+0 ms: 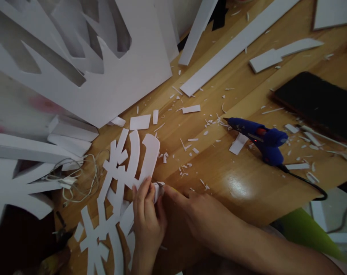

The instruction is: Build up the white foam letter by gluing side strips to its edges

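Observation:
A white foam board cutout (pixel 151 154) with curved strokes lies on the wooden table at lower centre. My left hand (pixel 147 215) is closed on its right side, fingers on top and thumb at the near edge. From the right, my right hand (pixel 200 214) reaches in, gripping a craft knife (pixel 159 184) mostly hidden under the fingers. The index finger is stretched along it, and the thin dark blade meets the foam board edge beside my left fingertips. Another white cutout (pixel 94 233) with branching strokes lies at lower left, joining or touching the first; I cannot tell which.
A blue hot glue gun (pixel 258 135) with a lit red light lies at right, its cable running off the table edge. A black phone (pixel 319 101), long foam strips (pixel 236 47), a large cut-out foam sheet (pixel 145 49), white cables (pixel 78 183) and many scraps surround the hands.

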{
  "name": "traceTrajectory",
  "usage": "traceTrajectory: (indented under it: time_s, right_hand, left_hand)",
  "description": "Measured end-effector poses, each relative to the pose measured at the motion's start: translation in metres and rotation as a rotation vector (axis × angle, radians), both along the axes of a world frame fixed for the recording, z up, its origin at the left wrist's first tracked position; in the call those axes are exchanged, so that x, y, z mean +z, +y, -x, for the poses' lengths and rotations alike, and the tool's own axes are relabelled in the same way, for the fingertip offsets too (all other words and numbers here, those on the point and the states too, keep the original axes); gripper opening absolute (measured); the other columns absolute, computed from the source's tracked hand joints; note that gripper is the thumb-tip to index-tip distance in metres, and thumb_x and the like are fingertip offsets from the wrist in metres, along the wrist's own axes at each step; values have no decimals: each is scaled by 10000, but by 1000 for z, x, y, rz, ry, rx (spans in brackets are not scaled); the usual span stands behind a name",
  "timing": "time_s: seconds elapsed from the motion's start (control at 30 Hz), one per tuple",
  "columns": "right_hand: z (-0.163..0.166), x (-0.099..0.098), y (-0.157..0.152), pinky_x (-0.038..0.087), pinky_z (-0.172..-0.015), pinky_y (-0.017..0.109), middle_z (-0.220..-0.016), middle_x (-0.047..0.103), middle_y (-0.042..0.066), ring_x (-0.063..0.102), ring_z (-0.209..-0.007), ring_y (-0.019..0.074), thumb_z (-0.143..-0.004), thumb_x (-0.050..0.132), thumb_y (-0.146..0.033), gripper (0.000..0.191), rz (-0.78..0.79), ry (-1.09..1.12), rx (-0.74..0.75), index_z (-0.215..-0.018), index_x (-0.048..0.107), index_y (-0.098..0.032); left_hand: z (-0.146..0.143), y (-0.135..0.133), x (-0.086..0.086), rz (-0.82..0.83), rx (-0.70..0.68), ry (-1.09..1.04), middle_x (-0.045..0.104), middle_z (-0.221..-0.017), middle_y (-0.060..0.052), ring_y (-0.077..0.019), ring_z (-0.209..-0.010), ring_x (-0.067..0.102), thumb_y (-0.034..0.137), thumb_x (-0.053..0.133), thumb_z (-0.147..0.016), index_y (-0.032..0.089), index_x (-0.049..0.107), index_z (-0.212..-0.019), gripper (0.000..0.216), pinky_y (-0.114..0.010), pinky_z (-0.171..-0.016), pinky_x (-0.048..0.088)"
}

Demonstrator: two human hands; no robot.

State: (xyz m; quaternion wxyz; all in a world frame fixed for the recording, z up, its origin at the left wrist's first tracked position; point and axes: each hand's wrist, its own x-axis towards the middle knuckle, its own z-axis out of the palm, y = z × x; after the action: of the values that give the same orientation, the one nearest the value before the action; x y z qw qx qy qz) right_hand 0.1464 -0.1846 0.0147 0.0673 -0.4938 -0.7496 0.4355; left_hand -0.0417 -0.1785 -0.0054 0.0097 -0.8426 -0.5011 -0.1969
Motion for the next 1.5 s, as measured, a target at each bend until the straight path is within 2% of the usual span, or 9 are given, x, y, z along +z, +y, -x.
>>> traceTrajectory:
  time_s: [0.33,0.53,0.77,1.03,1.13,1.23,1.33,1.4,1.5]
  right_hand:
    - [-5,-8,-18,483,-601,287,-1012,734,120,717,-769,229,-741,445,-20,837,7,-94,0,-1550,286,-164]
    - [-19,-9,-30,515,-592,299,-882,742,73,716,-679,222,-800,412,-37,792,5,-19,-205,-1550,298,-261]
    - [-15,0,-27,548,-614,329,-894,746,84,734,-727,243,-877,359,-91,681,15,159,-245,-1534,333,-269]
    - [-16,-14,-24,583,-751,439,-1121,727,161,729,-942,292,-979,337,-244,551,-33,235,-364,-1526,312,-182]
    - [-22,-16,-25,581,-730,435,-1072,731,160,726,-911,294,-974,341,-258,508,-94,227,-396,-1470,395,-162]
    - [-28,-14,-28,565,-738,391,-1024,727,128,714,-886,264,-974,384,-293,425,-100,291,-461,-1370,490,-184]
    - [-26,-11,-28,539,-673,317,-904,703,76,681,-795,224,-931,509,-407,274,-68,443,-634,-1095,606,-209]
    - [-18,-8,-26,485,-543,268,-700,626,9,611,-616,175,-870,596,-504,281,42,586,-782,-884,588,-224]
    - [-2,-5,-19,345,-396,220,-495,417,-88,413,-397,95,-787,669,-615,431,407,859,-873,-728,473,-235]
  left_hand:
    - [-3,0,0,-5,28,7,568,-1346,-201,-270,-1322,514,96,601,-873,133,495,-1306,447,-551,-1137,381]
    - [-1,0,4,27,223,47,511,-1389,-240,-354,-1338,471,286,710,-833,137,342,-1437,724,-668,-1113,328]
    - [-1,-10,10,87,290,13,546,-1353,-180,-356,-1278,522,362,662,-876,208,502,-1321,497,-656,-1029,448]
    - [-4,1,18,242,259,70,442,-1464,-146,-347,-1346,449,181,603,-892,259,511,-1329,454,-608,-1035,473]
    - [-2,10,30,263,249,64,495,-1422,-115,-327,-1290,476,82,624,-836,248,564,-1189,395,-599,-1037,470]
    - [3,13,54,195,207,9,530,-1388,-86,-303,-1256,505,86,667,-807,265,586,-1099,352,-566,-1026,491]
    - [8,9,84,93,202,-135,542,-1378,-67,-272,-1251,543,139,711,-799,290,605,-1093,347,-475,-973,550]
    - [9,4,98,8,206,-249,528,-1398,-66,-264,-1254,558,170,736,-793,289,622,-1067,319,-433,-939,576]
    - [7,-1,108,-123,174,-422,481,-1446,-76,-288,-1304,524,210,773,-777,270,626,-995,269,-469,-971,567]
